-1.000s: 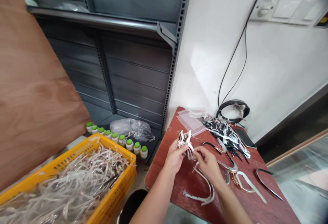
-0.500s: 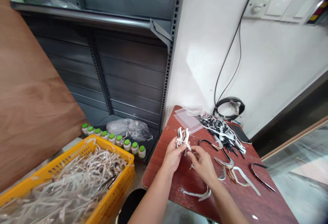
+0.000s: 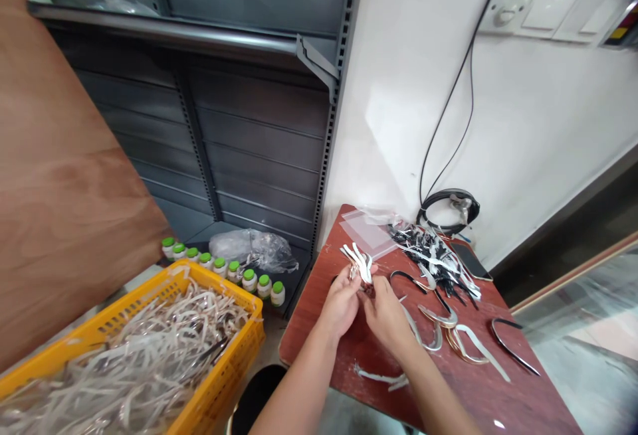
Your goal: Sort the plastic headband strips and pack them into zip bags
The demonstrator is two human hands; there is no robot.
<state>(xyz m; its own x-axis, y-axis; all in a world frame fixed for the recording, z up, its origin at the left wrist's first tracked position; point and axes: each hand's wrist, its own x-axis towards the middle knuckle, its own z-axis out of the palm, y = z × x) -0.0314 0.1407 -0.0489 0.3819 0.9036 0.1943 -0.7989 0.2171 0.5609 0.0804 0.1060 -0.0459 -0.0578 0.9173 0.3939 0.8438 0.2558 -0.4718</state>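
My left hand (image 3: 341, 301) is closed around a small bundle of shiny curved silver strips (image 3: 359, 262), held just above the red-brown table (image 3: 478, 382). My right hand (image 3: 385, 315) is closed too, its fingers pinched against the bottom of the same bundle, touching the left hand. Several more curved strips (image 3: 438, 319) lie on the table just right of my hands. A white curved strip (image 3: 381, 376) rests by the table's near edge under my right forearm.
A yellow crate (image 3: 219, 382) full of pale strips stands at lower left. A pile of black and silver pieces (image 3: 436, 256), clear plastic bags (image 3: 371, 232), a phone (image 3: 473, 263) and a coiled black cable (image 3: 451, 208) sit at the table's far end. Green-capped bottles (image 3: 224, 269) line the grey shelving.
My hands have drawn closer together and the bundle has tilted to the right. The right hand has moved left against the bundle's base.
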